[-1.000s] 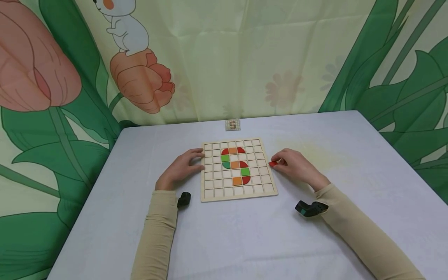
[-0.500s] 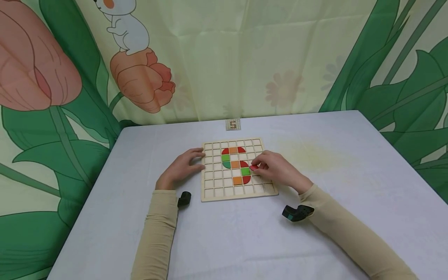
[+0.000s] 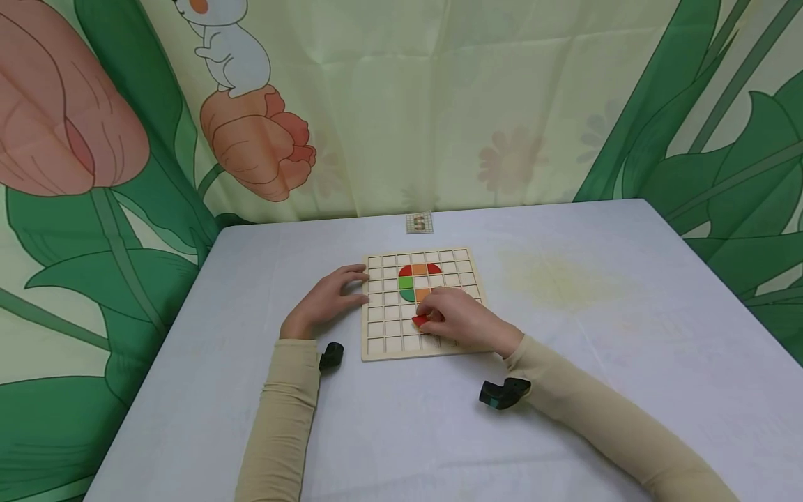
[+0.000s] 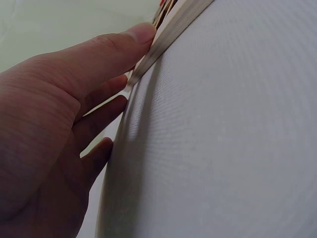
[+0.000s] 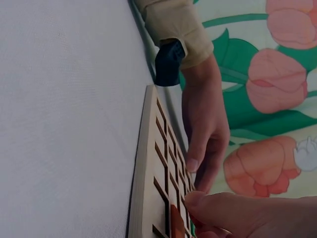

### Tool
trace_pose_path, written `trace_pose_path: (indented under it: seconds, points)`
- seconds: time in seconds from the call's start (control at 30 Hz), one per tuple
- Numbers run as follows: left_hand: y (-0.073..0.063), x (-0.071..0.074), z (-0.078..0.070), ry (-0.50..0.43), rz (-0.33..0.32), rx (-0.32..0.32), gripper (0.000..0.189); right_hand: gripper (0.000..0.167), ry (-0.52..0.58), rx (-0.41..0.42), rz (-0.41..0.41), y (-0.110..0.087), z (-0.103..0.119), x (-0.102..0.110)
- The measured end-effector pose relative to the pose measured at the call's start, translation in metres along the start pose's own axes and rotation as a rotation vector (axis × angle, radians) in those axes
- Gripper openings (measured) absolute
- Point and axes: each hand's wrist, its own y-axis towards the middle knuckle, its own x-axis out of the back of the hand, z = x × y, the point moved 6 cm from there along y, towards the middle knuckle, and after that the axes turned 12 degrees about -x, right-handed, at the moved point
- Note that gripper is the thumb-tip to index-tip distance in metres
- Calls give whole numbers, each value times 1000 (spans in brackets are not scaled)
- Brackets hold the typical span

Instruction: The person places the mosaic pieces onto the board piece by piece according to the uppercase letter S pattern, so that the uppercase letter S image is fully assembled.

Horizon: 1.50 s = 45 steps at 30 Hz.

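Note:
The wooden grid board [image 3: 384,333] lies on the table, with red, orange and green tiles in some cells. My left hand [image 3: 326,300] rests against its left edge, thumb and fingers lightly spread; the left wrist view has the thumb [image 4: 114,52] touching the board's side. Over the lower middle of the board, my right hand [image 3: 463,318] pinches a red tile [image 3: 418,321] between thumb and fingers. That hand covers several tiles in the head view. An orange tile [image 5: 177,223] shows below the right fingers in the right wrist view.
A small card [image 3: 419,223] with an S-like pattern lies near the back edge of the white-covered table [image 3: 389,425]. Behind hangs a curtain [image 3: 401,111] printed with flowers and leaves. Each wrist wears a black camera [image 3: 505,393].
My right hand has moved left and toward me, from right of the board to over its lower middle, carrying the red tile. The left hand has stayed at the board's edge.

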Motion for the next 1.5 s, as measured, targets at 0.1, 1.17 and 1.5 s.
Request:
trace_pose_path:
  seconds: [0.1, 1.17, 1.5]
  points:
    - [0, 0, 0, 1, -1, -3, 49, 16, -8, 8, 8, 2, 4, -5]
    - [0, -2, -1, 2, 9, 10, 48, 11, -12, 16, -25, 8, 7, -17]
    - [0, -1, -2, 5, 9, 20, 49, 12, -24, 22, -39, 8, 7, -18]
